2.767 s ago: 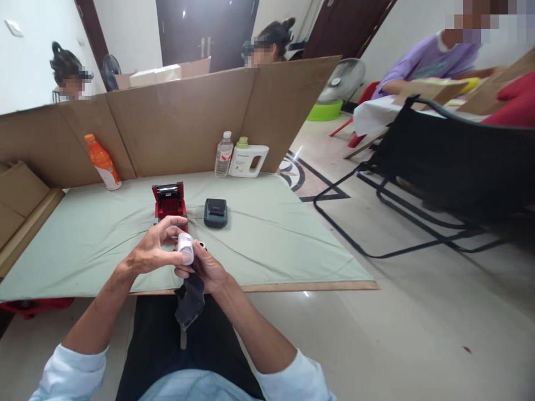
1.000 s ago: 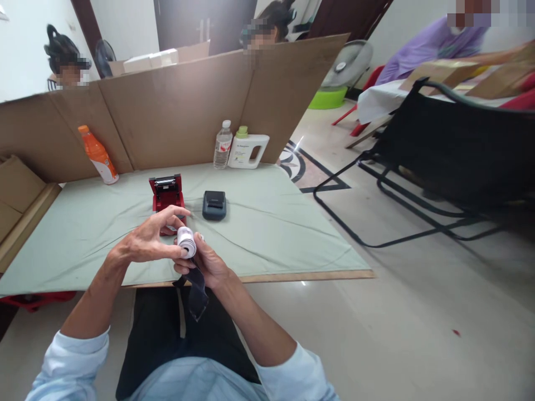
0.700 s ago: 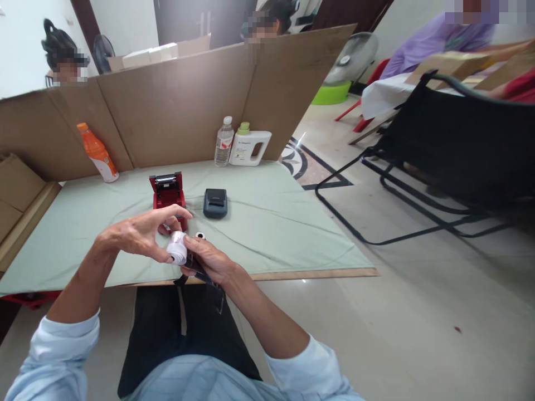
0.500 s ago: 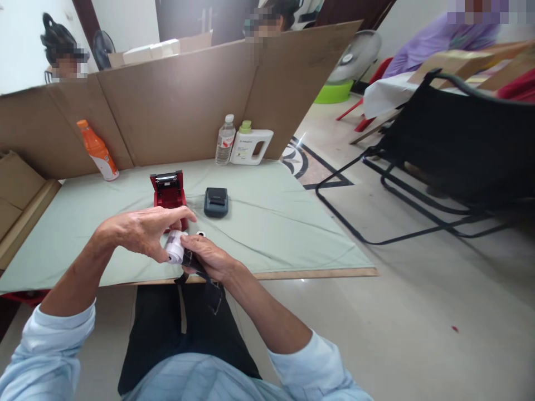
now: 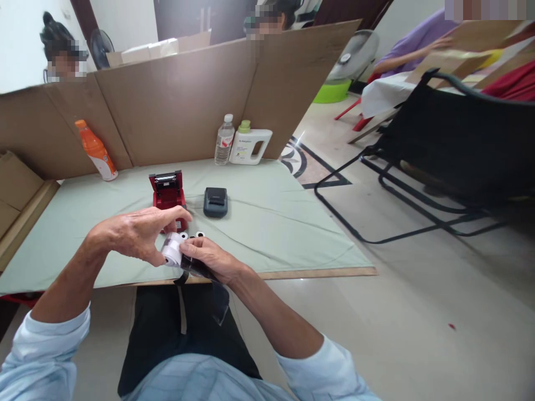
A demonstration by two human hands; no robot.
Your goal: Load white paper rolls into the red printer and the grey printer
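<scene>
Both hands raised | left hand [image 5: 134, 236] fingers pinching paper roll [image 5: 172, 249] | right hand [image 5: 211, 259] fingers gripping dark cloth [image 5: 217, 292]

Both hands together at mid-chest height, left hand [image 5: 134, 236] arched over, right hand [image 5: 211, 260] palm-down, fingers pinched.
</scene>
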